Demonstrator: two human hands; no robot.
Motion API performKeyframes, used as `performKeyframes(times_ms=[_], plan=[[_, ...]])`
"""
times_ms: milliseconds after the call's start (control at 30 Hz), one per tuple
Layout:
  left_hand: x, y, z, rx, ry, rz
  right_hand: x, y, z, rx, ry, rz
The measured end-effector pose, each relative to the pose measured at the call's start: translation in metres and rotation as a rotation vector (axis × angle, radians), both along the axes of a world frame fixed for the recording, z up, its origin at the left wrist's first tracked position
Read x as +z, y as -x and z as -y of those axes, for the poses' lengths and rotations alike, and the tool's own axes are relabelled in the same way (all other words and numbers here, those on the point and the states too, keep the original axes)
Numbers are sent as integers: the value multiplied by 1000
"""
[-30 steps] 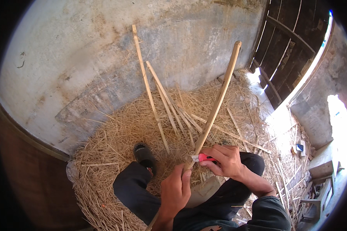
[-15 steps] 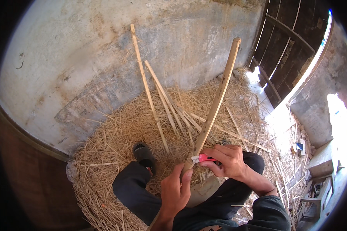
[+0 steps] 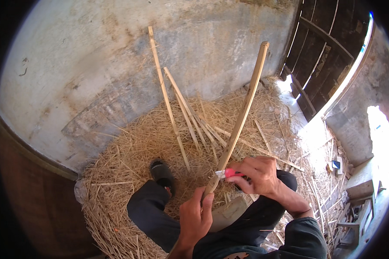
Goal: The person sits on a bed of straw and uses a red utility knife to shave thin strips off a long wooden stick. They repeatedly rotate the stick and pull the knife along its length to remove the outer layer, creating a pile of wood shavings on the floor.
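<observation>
My left hand (image 3: 195,218) is closed around the near end of a long, pale bamboo strip (image 3: 246,108). The strip slants up and away from me, its far end raised toward the wall. In my right hand (image 3: 260,176) is a red-handled knife (image 3: 231,172), fingers wrapped round its handle. Its short metal blade meets the strip a little beyond my left hand. A curled shaving appears to stand at the blade. The strip passes over my lap between my bent knees.
Several cut strips (image 3: 168,105) lean on the stained wall (image 3: 116,64) ahead. Straw-like shavings (image 3: 129,159) cover the floor around my sandalled foot (image 3: 161,173). At right are a plank door (image 3: 320,47), a small blue-and-white object (image 3: 336,165) and a wooden frame (image 3: 358,220).
My right hand and the knife have moved slightly up along the bamboo strip, away from my left hand. My left hand keeps its grip in nearly the same place.
</observation>
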State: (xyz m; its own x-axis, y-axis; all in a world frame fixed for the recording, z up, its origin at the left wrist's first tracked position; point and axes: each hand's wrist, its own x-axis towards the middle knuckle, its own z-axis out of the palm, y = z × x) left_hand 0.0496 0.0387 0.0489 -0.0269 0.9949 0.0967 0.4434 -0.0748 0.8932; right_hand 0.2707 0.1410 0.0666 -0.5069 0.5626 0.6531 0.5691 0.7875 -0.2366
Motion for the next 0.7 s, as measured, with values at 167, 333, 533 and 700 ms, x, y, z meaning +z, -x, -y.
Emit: performKeyframes(times_ms=[167, 333, 533, 700], plan=[[-17, 1, 27, -22, 162, 37, 15, -47, -66, -472, 183, -298], [-35, 8, 38, -25, 215, 35, 10, -65, -91, -457, 112, -201], [-39, 18, 48, -54, 323, 16, 3, -91, -128, -569, 104, -160], [-46, 27, 49, -55, 343, 65, -3, -93, -132, -413, 364, -307]])
